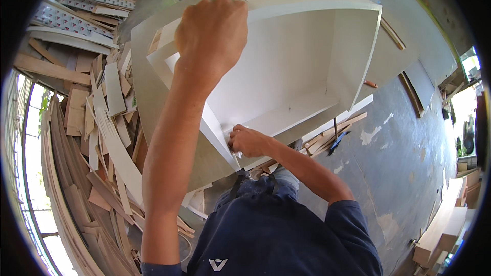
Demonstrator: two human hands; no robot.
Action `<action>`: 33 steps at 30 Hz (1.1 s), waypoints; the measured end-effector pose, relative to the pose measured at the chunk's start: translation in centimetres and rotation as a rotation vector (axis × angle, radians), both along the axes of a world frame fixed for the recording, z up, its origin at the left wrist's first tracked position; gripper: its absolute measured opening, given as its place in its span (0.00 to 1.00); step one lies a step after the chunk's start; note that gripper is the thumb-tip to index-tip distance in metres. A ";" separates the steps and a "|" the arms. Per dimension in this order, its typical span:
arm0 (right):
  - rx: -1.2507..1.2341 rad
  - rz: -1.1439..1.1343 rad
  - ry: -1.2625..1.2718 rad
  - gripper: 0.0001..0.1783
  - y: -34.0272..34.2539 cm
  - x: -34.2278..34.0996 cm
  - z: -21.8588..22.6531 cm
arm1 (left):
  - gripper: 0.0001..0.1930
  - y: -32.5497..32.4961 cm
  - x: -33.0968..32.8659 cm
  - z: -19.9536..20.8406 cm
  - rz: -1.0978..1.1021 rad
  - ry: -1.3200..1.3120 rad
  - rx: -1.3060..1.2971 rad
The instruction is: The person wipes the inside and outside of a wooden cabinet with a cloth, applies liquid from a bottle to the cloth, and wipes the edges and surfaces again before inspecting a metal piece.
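Note:
A white box-shaped cabinet (286, 46), with its open side toward me, rests on a large board in front of me. My left hand (212, 33) is closed in a fist over the cabinet's far left part. What it grips, if anything, is hidden; a small greyish edge shows beside its knuckles. Down inside the near left corner, my right hand (248, 141) has its fingers curled against the inner side panel. A small whitish bit shows under those fingers, too little to name.
Wood offcuts (110, 117) pile up along the left. Under the cabinet lies a broad greenish-grey board (204, 166). An orange-handled tool (371, 84) lies right of the cabinet, and wooden strips (327, 135) lie near its front. Boxes (440, 230) stand at the lower right.

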State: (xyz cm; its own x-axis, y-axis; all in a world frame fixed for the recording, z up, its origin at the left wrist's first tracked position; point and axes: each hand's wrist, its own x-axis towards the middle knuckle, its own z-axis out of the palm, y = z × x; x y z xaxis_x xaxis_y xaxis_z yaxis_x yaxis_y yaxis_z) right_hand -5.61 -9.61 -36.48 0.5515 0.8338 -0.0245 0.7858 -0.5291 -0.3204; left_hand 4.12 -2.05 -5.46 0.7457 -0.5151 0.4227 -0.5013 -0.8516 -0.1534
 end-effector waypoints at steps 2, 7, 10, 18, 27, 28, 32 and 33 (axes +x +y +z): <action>0.087 0.005 0.028 0.12 -1.7 -1.0 0.6 | 0.18 -0.2 0.1 0.0 0.018 0.048 -0.002; 0.334 -0.282 0.770 0.19 -12.5 -3.7 3.2 | 0.07 0.0 0.3 -1.1 -0.127 -0.078 -0.113; 0.622 -0.811 0.579 0.16 -15.8 -4.3 6.3 | 0.07 0.3 0.4 -1.3 -0.093 -0.106 -0.129; 0.324 -0.971 -0.181 0.16 -4.3 -0.4 -6.4 | 0.19 -0.1 0.8 0.0 -0.012 -0.014 -0.011; -0.127 -0.683 0.040 0.08 -8.1 -2.4 0.0 | 0.20 0.3 1.0 0.0 0.003 0.024 -0.002; -0.287 -0.749 0.110 0.07 -9.3 -3.6 2.0 | 0.20 0.4 1.0 0.2 0.004 0.017 -0.003; -0.419 -0.872 0.406 0.06 -13.5 -6.2 7.0 | 0.20 0.3 1.1 0.2 0.035 0.043 0.006; -0.116 -0.870 0.298 0.07 -13.6 -6.3 6.7 | 0.20 0.1 1.1 0.1 0.043 0.046 0.014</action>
